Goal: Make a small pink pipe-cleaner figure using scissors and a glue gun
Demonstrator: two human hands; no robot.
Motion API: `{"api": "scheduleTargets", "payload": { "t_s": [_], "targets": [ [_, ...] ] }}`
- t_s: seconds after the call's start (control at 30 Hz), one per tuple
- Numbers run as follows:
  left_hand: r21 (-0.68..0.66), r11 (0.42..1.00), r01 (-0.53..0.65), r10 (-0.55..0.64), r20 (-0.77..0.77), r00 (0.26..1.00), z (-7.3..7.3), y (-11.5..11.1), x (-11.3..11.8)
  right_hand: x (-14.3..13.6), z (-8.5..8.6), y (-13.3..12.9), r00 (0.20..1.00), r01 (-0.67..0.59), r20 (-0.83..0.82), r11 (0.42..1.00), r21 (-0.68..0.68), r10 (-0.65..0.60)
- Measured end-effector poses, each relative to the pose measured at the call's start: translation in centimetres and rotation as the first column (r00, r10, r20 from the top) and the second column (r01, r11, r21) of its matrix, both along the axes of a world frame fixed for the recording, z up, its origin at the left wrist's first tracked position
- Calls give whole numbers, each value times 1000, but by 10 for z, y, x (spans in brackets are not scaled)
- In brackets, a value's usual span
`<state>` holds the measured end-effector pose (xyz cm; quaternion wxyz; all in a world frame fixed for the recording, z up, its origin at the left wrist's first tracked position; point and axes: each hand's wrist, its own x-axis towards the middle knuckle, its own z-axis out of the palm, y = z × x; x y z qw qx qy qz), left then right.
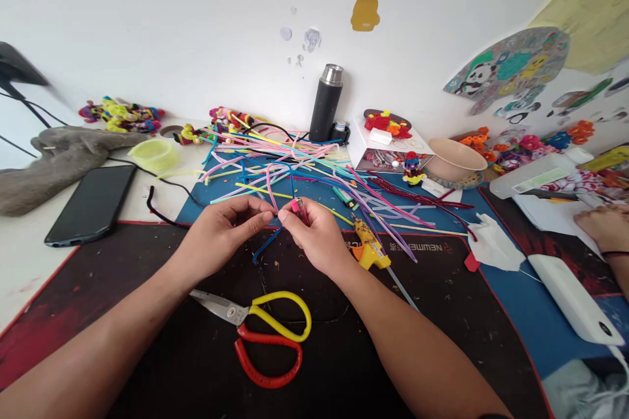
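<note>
- The left grip is pinched almost closed, thumb against forefinger, with a tiny dark bit at the tips.
- The right grip is closed too, thumb and curled fingers holding a small pink piece, which shows above the thumb.
- The two grips meet at their fingertips over the dark mat; the fingers hide most of the held work, so its full shape cannot be told.
- A blue stem slants down and left from beneath the fingertips; whether it is joined to the pink piece cannot be told.
- The scissors lie on the mat below the grips, blades pointing left, touched by neither.
- The glue gun lies just right of the right grip.
- Beyond the grips, loose stems of many colours spread across the desk, before a flask.
- The phone lies off to the left.
- At the far right is another person's hand.
</note>
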<state>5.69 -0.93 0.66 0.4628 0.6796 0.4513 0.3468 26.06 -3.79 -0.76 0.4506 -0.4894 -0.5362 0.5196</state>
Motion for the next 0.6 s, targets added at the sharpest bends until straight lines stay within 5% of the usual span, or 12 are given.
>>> {"api": "scheduleTargets", "payload": {
  "t_s": [0.6],
  "targets": [
    [7, 1000, -4, 5, -22, 1000, 4, -1, 1, 0, 1, 0, 1000, 3, 17, 1000, 0, -3]
  ]
}}
